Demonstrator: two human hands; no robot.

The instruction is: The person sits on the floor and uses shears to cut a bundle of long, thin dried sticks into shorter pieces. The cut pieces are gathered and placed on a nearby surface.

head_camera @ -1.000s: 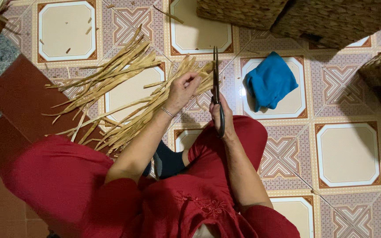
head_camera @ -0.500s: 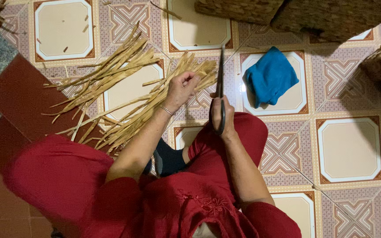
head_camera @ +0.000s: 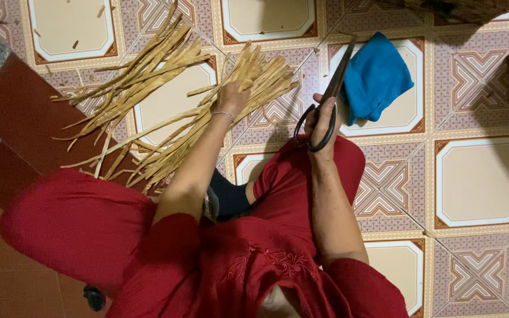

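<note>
The left hand (head_camera: pixel 234 94) presses down on a bundle of flat, dry, straw-coloured plant strips (head_camera: pixel 207 126), its fingers curled and closed over the upper ends where the strips bunch together. The strips are long, thin and fibrous, splaying out like a fan across the floor below and to the left of that hand. A second loose sheaf of the same pale strips (head_camera: pixel 139 73) lies just to the left of the held bundle, its ends frayed and uneven.

The right hand (head_camera: pixel 323 121) sits to the right of the bundle, fingers threaded through the dark looped handles of large black metal scissors (head_camera: pixel 325 100) and gripping them firmly. The long, narrow blades lie pressed together and point up and away from the body, apart from the strips.

Just to the right of the scissors a crumpled bright blue cloth (head_camera: pixel 375 79) lies soft and folded on the glossy patterned floor tiles (head_camera: pixel 478 182), cream octagons framed in brown and grey geometric borders. The person wears loose red fabric clothing (head_camera: pixel 248 259).
</note>
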